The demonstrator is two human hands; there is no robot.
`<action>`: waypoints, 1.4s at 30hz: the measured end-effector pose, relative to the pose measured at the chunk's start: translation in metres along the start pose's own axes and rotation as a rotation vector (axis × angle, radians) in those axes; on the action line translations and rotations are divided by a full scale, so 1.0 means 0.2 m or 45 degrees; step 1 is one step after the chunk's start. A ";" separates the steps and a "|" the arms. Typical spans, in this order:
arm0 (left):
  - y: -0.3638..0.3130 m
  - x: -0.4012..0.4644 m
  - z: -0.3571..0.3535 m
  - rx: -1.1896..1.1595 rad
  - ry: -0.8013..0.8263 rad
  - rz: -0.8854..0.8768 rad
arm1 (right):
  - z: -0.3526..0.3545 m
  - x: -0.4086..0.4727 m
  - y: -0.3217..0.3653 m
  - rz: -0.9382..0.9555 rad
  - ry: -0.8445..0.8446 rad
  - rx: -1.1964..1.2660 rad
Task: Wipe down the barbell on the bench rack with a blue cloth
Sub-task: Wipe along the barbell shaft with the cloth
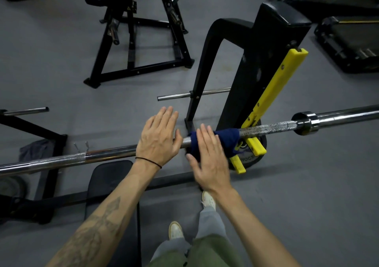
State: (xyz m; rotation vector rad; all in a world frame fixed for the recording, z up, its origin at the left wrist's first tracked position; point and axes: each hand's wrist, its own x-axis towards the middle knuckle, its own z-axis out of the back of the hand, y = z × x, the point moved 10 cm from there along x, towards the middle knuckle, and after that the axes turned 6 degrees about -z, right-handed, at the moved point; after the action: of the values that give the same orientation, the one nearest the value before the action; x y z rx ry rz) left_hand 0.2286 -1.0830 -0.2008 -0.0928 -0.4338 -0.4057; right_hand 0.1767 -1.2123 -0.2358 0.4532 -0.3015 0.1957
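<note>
Both hands are lying open and flat over the barbell, the right one on the blue cloth.

The right hand [209, 160] is resting palm down with its fingers stretched out and spread, pressing on the blue cloth [217, 141], which is wrapping around the barbell [266, 127] just beside the yellow rack hook [272, 90]. The left hand [159, 136] is lying just to the left of the cloth, fingers straight and slightly fanned, palm over the bar, gripping nothing; a thin black band [148, 161] is circling its wrist. The barbell is running across the view from lower left to upper right, sitting on the black upright [254, 66] of the bench rack. Below the bar, the black bench pad [111, 186] is showing, with the person's light shoes [175, 230] standing on the grey floor [51, 61].
</note>
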 end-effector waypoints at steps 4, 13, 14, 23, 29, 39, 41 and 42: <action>-0.01 0.00 0.00 -0.014 -0.004 -0.005 | 0.19 0.01 -0.38 -0.160 -0.102 -0.160; -0.01 0.00 0.00 -0.012 -0.020 -0.026 | 0.02 0.03 -0.09 -0.043 -0.029 -0.101; -0.01 0.00 0.01 -0.018 -0.027 -0.027 | 0.05 0.03 -0.17 -0.001 -0.038 -0.180; -0.01 -0.01 0.01 -0.023 -0.051 -0.036 | -0.01 0.00 -0.01 -0.199 -0.029 0.068; 0.01 -0.01 0.01 -0.056 -0.050 0.001 | 0.22 0.02 -0.43 -0.299 -0.136 -0.100; 0.01 -0.02 0.01 -0.074 -0.059 -0.031 | 0.12 0.01 -0.25 0.005 -0.003 -0.228; 0.00 -0.01 0.01 -0.060 -0.065 -0.036 | 0.21 0.00 -0.40 -0.378 -0.175 -0.135; 0.00 -0.01 0.01 -0.052 -0.068 -0.032 | 0.19 -0.01 -0.38 -0.555 -0.255 -0.041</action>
State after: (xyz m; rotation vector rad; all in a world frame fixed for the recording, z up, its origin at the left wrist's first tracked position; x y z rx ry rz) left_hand 0.2266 -1.0822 -0.2005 -0.1379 -0.4800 -0.4378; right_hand 0.1851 -1.2973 -0.2347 0.4970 -0.3935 -0.2811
